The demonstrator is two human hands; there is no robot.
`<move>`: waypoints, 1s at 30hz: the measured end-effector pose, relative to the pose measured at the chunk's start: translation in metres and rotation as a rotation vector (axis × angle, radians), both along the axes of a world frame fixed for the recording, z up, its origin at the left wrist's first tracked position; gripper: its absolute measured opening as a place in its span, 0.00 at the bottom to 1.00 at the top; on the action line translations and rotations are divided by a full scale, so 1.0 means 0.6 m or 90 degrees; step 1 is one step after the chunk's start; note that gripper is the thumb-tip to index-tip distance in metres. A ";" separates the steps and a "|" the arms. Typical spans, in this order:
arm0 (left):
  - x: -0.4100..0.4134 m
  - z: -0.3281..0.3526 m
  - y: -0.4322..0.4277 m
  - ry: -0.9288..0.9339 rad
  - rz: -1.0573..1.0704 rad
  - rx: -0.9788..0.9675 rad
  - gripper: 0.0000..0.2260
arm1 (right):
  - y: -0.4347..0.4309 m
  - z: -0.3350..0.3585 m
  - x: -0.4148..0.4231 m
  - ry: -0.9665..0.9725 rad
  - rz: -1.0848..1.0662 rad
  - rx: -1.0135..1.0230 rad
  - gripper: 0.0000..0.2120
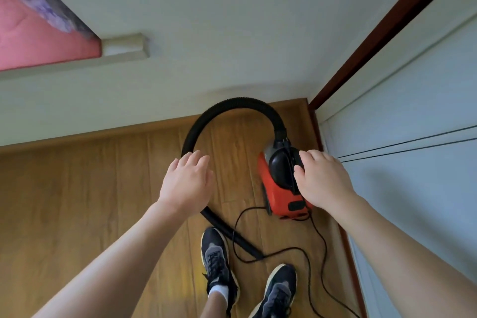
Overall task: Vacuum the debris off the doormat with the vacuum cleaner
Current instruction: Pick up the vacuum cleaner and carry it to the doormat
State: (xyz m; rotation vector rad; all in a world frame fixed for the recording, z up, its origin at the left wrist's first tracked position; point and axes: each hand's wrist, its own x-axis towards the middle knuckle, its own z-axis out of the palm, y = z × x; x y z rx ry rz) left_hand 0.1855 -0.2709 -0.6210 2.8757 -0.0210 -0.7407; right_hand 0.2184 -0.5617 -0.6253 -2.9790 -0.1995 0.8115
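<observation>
**Q:** Where is the vacuum cleaner?

**A:** The red vacuum cleaner (280, 195) with a black top sits on the wooden floor (77, 188), close to a pale panel (413, 111) on the right. Its black hose (232, 103) loops up in front of the wall (232, 20) and back down to the floor by the person's dark shoes (215, 255). A thin black cord (318, 245) trails beside them.

**Q:** And the hands?

**A:** The right hand (324, 183) lies on the black top, fingers bent over it. I cannot tell whether they grip it. The left hand (187, 182) hangs over the hose, fingers loosely spread, holding nothing.
</observation>
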 end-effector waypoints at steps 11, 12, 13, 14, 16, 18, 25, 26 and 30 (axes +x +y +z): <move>0.033 -0.193 -0.007 0.039 -0.021 0.011 0.21 | -0.017 -0.178 0.024 0.033 -0.039 -0.022 0.23; 0.035 -0.205 -0.008 0.042 -0.023 0.012 0.22 | -0.017 -0.190 0.024 0.037 -0.044 -0.020 0.23; 0.037 -0.216 -0.010 0.043 -0.025 0.013 0.22 | -0.017 -0.201 0.025 0.040 -0.047 -0.018 0.23; 0.040 -0.225 -0.012 0.041 -0.026 0.011 0.22 | -0.017 -0.212 0.026 0.044 -0.049 -0.017 0.23; 0.043 -0.243 -0.017 0.037 -0.022 0.006 0.23 | -0.018 -0.232 0.027 0.051 -0.057 -0.013 0.24; 0.045 -0.258 -0.022 0.029 -0.015 0.005 0.23 | -0.021 -0.248 0.028 0.054 -0.069 -0.011 0.24; 0.046 -0.304 -0.025 0.014 0.010 -0.020 0.25 | -0.026 -0.302 0.033 0.036 -0.118 0.010 0.22; 0.045 -0.310 -0.026 0.013 0.012 -0.023 0.25 | -0.026 -0.308 0.035 0.033 -0.128 0.018 0.21; 0.046 -0.328 -0.030 0.008 0.024 -0.030 0.26 | -0.024 -0.332 0.041 0.040 -0.193 0.061 0.18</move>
